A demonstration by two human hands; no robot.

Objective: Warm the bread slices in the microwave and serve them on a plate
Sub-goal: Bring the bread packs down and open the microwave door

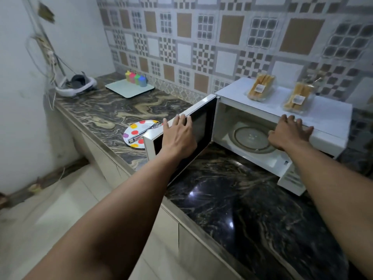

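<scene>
White microwave point(327, 118) sits on dark marbled countertop point(222, 188), door point(201, 122) swung wide to the left, cavity open, glass turntable point(250, 138) bare. Nothing is loaded yet.

Bread: two clear-wrapped packs on the microwave roof. Near pack point(298, 98) is at 12 o'clock from the right hand point(288, 132), close but not touched. Far pack point(260, 86) is at 11 o'clock, a bit further back.

Handling, as a guess: packs are light, slices soft and easy to crush, film slick and crinkly. Best to take a pack across its short sides with a loose hold, no squeeze on the flat faces. Bare slices would tear if pinched hard.

Left hand point(177, 134) holds the door's top edge. Its fingers point(182, 118) hook over the rim and the thumb sits on the near side, so a real grip, not a rest.

Right hand lies flat on the microwave's front top edge, fingers point(298, 123) spread and straight, holding nothing, likely bracing the oven.

Dotted plate point(139, 126) is at 9 o'clock from the door, partly hidden behind it, with metal tongs point(145, 131) lying across it.

Tray point(129, 88) with coloured bottles point(136, 78) is at 11 o'clock, far back.
</scene>
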